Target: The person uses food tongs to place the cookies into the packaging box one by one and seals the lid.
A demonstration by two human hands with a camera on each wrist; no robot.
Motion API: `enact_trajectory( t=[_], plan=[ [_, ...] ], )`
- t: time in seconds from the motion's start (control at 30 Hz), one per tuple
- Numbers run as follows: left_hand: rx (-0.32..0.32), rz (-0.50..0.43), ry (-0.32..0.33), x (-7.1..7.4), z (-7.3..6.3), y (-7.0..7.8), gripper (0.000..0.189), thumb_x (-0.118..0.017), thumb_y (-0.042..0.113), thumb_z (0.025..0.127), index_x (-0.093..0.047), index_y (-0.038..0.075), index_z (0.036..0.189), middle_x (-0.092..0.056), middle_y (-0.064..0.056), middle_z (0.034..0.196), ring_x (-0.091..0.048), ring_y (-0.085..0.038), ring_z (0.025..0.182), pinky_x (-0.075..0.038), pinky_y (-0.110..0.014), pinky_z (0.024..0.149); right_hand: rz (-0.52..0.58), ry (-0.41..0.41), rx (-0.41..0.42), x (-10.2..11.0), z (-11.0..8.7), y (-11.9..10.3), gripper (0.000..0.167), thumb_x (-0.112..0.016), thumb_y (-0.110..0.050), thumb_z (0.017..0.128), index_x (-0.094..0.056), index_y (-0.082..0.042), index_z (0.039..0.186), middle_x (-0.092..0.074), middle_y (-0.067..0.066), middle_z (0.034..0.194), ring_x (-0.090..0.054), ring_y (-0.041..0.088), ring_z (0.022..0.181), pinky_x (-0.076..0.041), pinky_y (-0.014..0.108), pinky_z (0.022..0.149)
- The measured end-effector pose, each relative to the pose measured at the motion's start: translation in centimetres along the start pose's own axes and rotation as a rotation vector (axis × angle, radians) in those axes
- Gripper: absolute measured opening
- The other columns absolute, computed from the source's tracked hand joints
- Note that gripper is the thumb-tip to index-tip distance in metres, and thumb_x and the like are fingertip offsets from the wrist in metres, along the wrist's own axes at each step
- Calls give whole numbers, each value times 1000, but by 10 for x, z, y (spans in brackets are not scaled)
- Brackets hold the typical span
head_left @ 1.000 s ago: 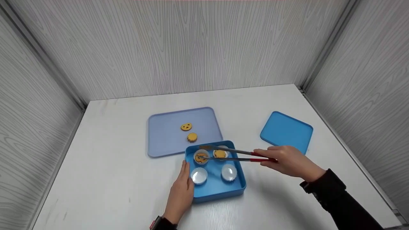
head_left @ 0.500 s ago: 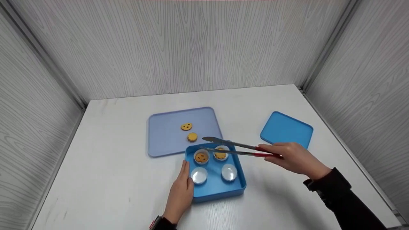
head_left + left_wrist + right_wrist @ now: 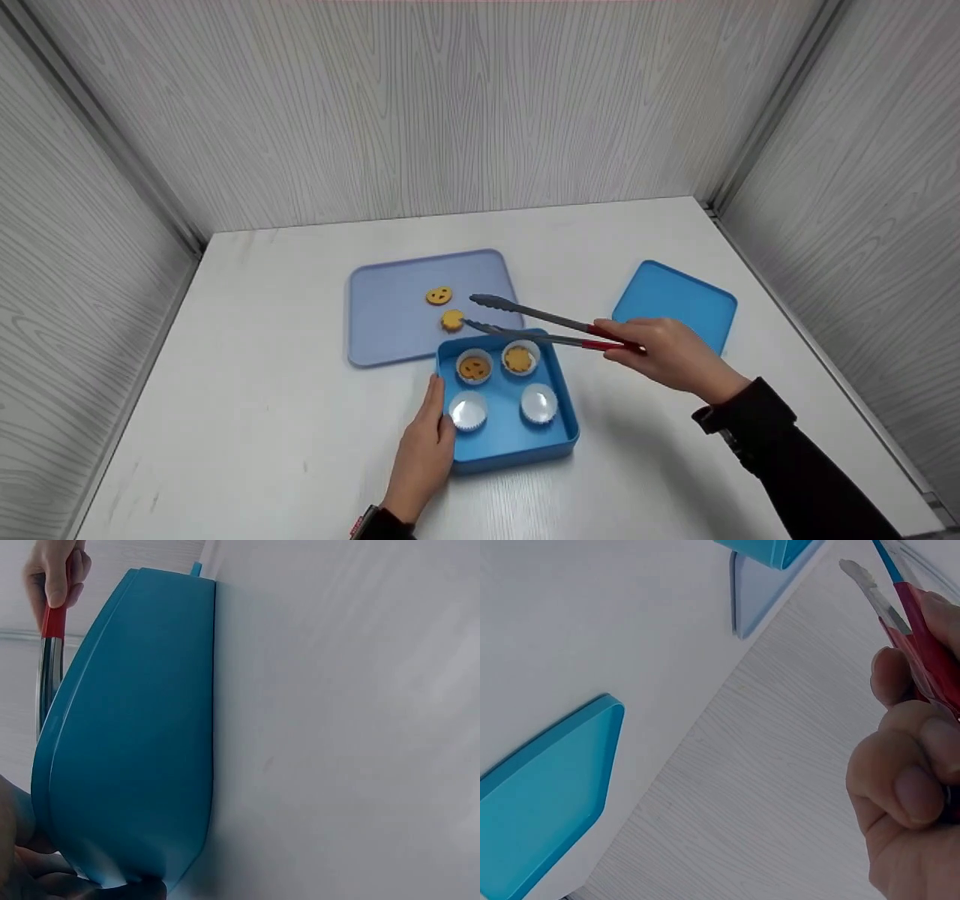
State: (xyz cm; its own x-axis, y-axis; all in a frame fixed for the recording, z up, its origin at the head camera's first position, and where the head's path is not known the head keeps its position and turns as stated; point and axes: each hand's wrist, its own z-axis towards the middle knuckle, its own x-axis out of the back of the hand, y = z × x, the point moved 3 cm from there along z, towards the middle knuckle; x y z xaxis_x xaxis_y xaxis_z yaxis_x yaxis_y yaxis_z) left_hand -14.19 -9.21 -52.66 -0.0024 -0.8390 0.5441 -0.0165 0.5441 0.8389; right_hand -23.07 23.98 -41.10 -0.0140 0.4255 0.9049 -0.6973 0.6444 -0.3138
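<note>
My right hand [image 3: 671, 356] holds metal tongs [image 3: 540, 311] by their red handles. Their arms are spread, with nothing between the tips. One tip is at the right edge of a yellow scalloped cookie [image 3: 452, 320] on the lilac tray [image 3: 386, 330]; contact is unclear. Behind it lies an oval cookie with dark spots [image 3: 439, 295]. My left hand [image 3: 421, 454] rests with straight fingers against the left wall of a blue box [image 3: 517, 456]. Inside, a spotted cookie [image 3: 474, 367] and a scalloped cookie [image 3: 517, 359] sit in white paper cups; two nearer cups [image 3: 468, 411] hold no cookie.
A flat blue lid [image 3: 675, 300] lies at the right, behind my right hand. The box stands close to the tray's front right corner. Grey wood-grain panels [image 3: 450, 112] enclose the white table [image 3: 247, 390] at the back and both sides.
The tongs have risen out of the box and moved away from me, from over the cups to the scalloped cookie on the tray. My left hand and the box stay put.
</note>
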Motion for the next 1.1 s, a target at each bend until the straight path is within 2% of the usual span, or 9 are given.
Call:
enact_trajectory(
  t=[0.23, 0.4, 0.6, 0.8, 0.97, 1.1],
  plan=[
    [4, 2, -9, -1, 2, -2, 57, -43, 13, 107, -27, 0, 160, -24, -14, 168, -26, -29, 154, -28, -50, 122, 14, -48, -55, -9, 14, 3, 45, -75, -21, 94, -67, -9, 137, -77, 8, 102, -68, 16, 78, -59, 30, 66],
    [-1, 0, -13, -1, 3, -2, 57, -42, 13, 108, -26, 0, 160, -23, -14, 168, -26, -29, 154, -28, -50, 122, 26, -126, -121, -11, 29, 4, 47, -74, -25, 95, -65, -11, 139, -77, 8, 108, -68, 16, 82, -60, 31, 71],
    [18, -4, -20, -1, 3, -1, 57, -43, 13, 108, -26, 1, 161, -23, -14, 168, -25, -29, 154, -27, -50, 122, 29, -198, -145, -15, 49, 3, 45, -73, -24, 96, -66, -10, 138, -76, 8, 108, -67, 19, 83, -60, 36, 75],
    [30, -3, -29, -1, 3, -1, 57, -43, 14, 108, -25, 1, 161, -23, -13, 168, -25, -29, 154, -26, -51, 122, 24, -226, -122, -17, 66, -3, 39, -73, -23, 96, -69, -11, 133, -77, 7, 106, -68, 19, 84, -61, 36, 76],
    [11, 3, -16, -1, 2, -1, 57, -44, 13, 107, -27, 0, 160, -24, -15, 168, -26, -29, 154, -28, -50, 122, 4, -222, -72, -17, 75, -9, 36, -73, -21, 96, -71, -8, 130, -77, 9, 106, -69, 20, 84, -61, 37, 75],
    [11, 2, -11, 0, 2, -1, 57, -44, 12, 107, -27, 0, 160, -25, -15, 167, -27, -29, 153, -28, -50, 121, -1, -235, -63, -18, 82, -10, 37, -74, -21, 95, -71, -8, 130, -77, 9, 107, -69, 21, 84, -61, 36, 76]
  ],
)
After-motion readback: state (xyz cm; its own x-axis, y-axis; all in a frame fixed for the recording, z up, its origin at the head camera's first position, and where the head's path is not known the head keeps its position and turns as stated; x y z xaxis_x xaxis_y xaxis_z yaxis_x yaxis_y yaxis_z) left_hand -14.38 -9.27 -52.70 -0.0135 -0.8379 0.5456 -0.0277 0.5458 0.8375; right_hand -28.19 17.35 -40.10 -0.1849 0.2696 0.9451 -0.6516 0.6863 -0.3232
